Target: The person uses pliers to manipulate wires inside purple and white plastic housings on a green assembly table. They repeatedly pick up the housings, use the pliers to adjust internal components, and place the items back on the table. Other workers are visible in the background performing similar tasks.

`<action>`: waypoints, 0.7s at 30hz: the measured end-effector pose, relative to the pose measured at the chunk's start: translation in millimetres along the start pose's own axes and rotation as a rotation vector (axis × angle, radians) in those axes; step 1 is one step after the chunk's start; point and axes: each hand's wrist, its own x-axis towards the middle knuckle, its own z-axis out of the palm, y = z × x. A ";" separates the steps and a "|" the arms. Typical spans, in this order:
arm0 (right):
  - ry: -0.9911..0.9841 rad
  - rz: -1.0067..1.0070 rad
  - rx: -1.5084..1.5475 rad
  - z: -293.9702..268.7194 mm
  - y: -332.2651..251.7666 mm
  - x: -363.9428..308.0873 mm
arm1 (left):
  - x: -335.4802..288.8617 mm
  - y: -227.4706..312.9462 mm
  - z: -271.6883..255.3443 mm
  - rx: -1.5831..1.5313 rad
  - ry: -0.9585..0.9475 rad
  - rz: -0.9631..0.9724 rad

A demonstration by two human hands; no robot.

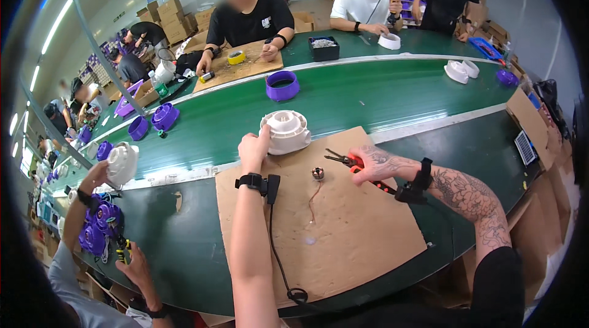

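Observation:
My left hand (254,147) grips the left edge of a round white plastic housing (286,133), which has raised rings on top. The housing rests at the far edge of the cardboard sheet (362,236), by the conveyor. In my right hand (375,163) is a pair of red-handled pliers (337,156), their dark jaws pointing left and slightly parted. A small motor (317,173) lies on the cardboard between my hands, and thin brown wires (315,199) run from it toward me. My fingers partly cover the pliers' handles.
Beyond the cardboard runs a green conveyor belt (362,98) carrying a purple ring (282,85) and white housings (459,71). At left, a co-worker's hands hold a white housing (123,163) and yellow-black pliers (124,250) near purple parts (98,230). A cable hangs from my left wrist strap.

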 end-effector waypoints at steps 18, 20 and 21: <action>-0.645 -0.178 1.848 44.0 63.1 24.5 | -72.1 109.0 -11.9 0.416 -0.735 0.287; -0.628 -0.188 1.846 45.8 63.2 26.0 | -91.2 117.3 -15.5 0.537 -0.885 0.165; -0.624 -0.190 1.835 44.6 62.8 27.6 | -104.1 129.0 -21.6 0.464 -0.915 0.136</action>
